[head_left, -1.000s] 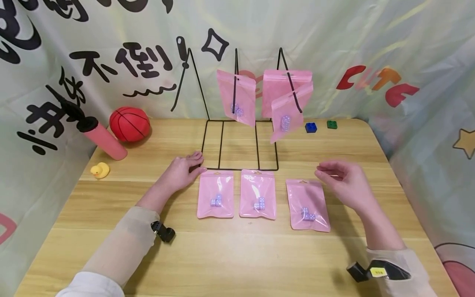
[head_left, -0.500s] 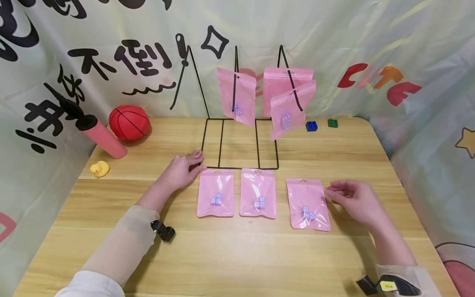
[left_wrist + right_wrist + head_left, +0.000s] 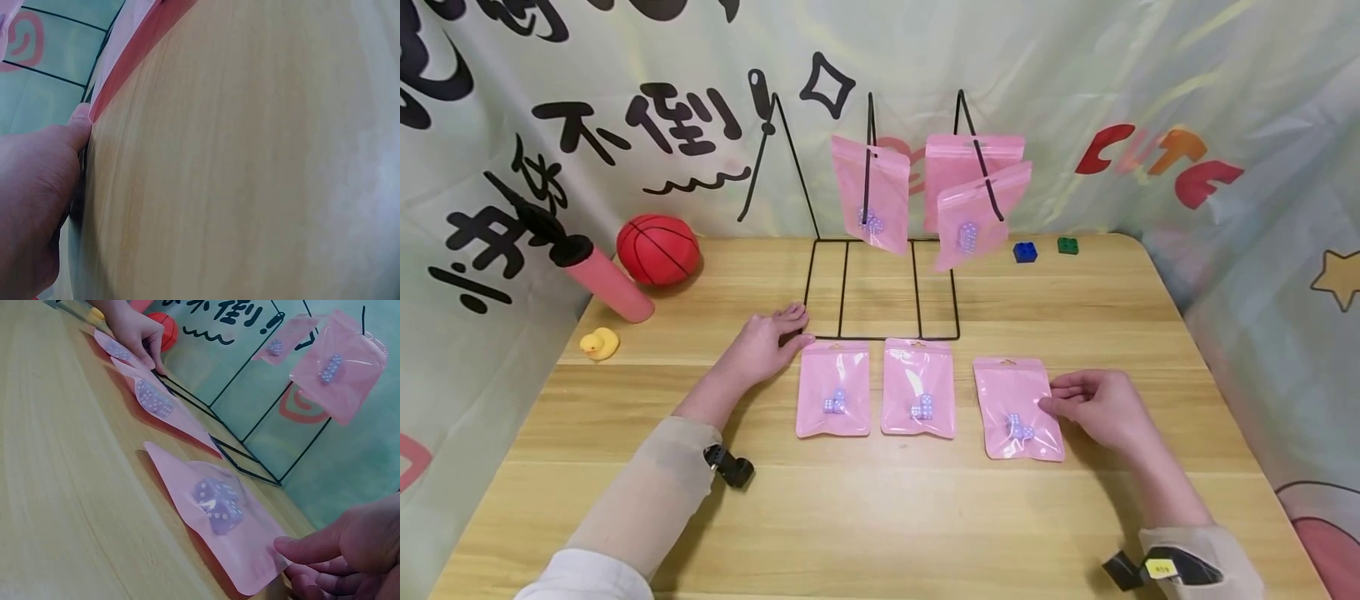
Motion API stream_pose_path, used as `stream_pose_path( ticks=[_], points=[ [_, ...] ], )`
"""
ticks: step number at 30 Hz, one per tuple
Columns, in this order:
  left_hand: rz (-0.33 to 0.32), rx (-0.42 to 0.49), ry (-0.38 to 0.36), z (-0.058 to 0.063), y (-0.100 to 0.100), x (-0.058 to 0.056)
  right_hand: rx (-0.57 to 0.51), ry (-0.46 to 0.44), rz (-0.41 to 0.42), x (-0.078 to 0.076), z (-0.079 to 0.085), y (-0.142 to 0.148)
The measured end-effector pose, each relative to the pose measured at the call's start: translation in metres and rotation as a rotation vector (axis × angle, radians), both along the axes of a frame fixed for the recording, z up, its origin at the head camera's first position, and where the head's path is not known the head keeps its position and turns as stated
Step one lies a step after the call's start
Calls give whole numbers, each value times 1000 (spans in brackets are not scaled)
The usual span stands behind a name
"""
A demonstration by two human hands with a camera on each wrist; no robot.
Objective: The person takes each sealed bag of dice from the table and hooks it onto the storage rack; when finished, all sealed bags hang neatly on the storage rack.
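Observation:
My right hand (image 3: 1097,408) pinches the right edge of a pink zip bag (image 3: 1011,392) with purple dice inside, lying on the table. In the right wrist view the thumb lies over that bag's edge (image 3: 256,556), with the fingers beneath. My left hand (image 3: 763,346) rests at the front left corner of a black wire rack (image 3: 887,339), its thumb and fingertips touching the base wires. Two more pink dice bags lie in front of the rack, a left bag (image 3: 833,375) and a middle bag (image 3: 917,375). One bag (image 3: 887,187) hangs from the middle hook and two from the right hook (image 3: 988,183).
A red ball (image 3: 657,250), a pink pump (image 3: 610,287) and a yellow rubber duck (image 3: 599,343) stand at the left. Behind the right side lie a blue brick (image 3: 1025,252) and a green brick (image 3: 1067,245). A printed curtain (image 3: 1075,75) surrounds the table.
My right hand has come down and then left onto the edge of the right bag, gripping it. The left hand stays at the rack's corner. The head view has shifted slightly.

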State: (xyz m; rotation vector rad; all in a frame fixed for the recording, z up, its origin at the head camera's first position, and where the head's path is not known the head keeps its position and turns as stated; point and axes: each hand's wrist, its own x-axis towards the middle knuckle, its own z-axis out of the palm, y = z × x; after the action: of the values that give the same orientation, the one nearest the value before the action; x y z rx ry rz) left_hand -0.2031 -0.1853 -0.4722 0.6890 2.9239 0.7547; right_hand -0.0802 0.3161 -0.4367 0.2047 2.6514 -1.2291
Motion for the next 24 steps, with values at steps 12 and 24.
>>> stream_pose_path(
  ticks=[12,24],
  points=[
    [-8,2,15,0,2,-1,-96,-50,25,-1,2,2],
    [-9,5,9,2,0,0,-100,38,104,1,25,1]
  ],
)
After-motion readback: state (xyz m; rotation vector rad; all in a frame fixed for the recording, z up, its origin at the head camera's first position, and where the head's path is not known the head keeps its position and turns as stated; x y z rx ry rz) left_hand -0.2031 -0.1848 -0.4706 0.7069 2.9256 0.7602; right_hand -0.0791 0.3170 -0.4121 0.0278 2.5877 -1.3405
